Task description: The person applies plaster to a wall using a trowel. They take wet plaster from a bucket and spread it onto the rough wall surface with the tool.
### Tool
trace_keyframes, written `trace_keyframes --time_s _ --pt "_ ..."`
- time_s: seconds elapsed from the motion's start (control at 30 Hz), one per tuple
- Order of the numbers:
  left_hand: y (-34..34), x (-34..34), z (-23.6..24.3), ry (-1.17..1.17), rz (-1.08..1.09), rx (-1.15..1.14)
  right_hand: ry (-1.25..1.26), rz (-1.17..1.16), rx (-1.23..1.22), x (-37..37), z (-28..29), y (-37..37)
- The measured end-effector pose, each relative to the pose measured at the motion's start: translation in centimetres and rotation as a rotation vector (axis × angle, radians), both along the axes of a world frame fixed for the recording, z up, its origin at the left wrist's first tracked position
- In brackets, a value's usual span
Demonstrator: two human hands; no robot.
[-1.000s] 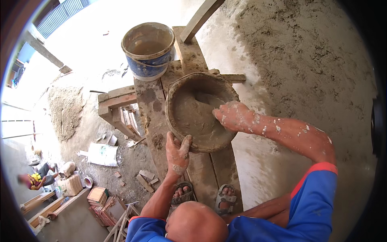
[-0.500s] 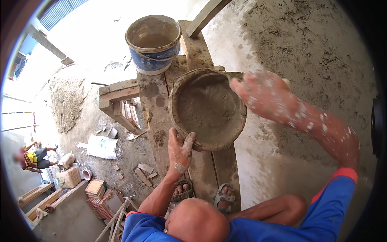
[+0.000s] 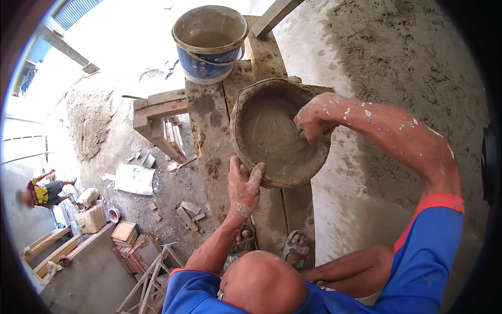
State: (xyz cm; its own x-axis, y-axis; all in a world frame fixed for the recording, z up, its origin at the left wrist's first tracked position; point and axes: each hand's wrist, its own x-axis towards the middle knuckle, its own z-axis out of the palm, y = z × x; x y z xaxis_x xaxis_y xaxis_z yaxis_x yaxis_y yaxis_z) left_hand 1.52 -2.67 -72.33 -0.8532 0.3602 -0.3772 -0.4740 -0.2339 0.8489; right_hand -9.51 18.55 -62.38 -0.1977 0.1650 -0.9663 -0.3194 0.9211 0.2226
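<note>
A round, mortar-crusted basin (image 3: 239, 153) rests on the plank scaffold, with wet grey mortar (image 3: 274, 128) inside. My left hand (image 3: 244, 184) grips its near-left rim, the thumb toward the inside edge. My right hand (image 3: 316, 119) is closed in a fist over the right part of the basin, knuckles low by the mortar. What it holds is hidden now; a pale handle end showed behind the fist half a second ago. Splashes of mortar speckle my right forearm. Beyond the basin stands a blue and white bucket (image 3: 209, 62) with greyish liquid in it.
My sandalled feet are on the planks (image 3: 212, 136). A timber post (image 3: 274, 18) rises at the far end. To the right runs a wall (image 3: 397, 94) partly coated with rough mortar. Far below left are a sand heap (image 3: 89, 125), stacked tiles (image 3: 137, 251) and another person (image 3: 44, 192).
My right hand has moved down and left, from the basin's right rim to over the mortar, and its wrist has turned. My left hand stays on the rim. The view has shifted slightly.
</note>
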Motion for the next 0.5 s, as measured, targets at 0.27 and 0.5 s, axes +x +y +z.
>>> trace_keyframes --time_s 0.27,0.5 --pt "0.6 0.0 -0.9 0.036 0.009 0.018 0.17 -0.726 -0.487 6.0 -0.9 3.0" --pt "0.2 -0.1 -1.1 0.001 0.027 0.062 0.424 -1.04 -0.728 10.7 -0.2 3.6"
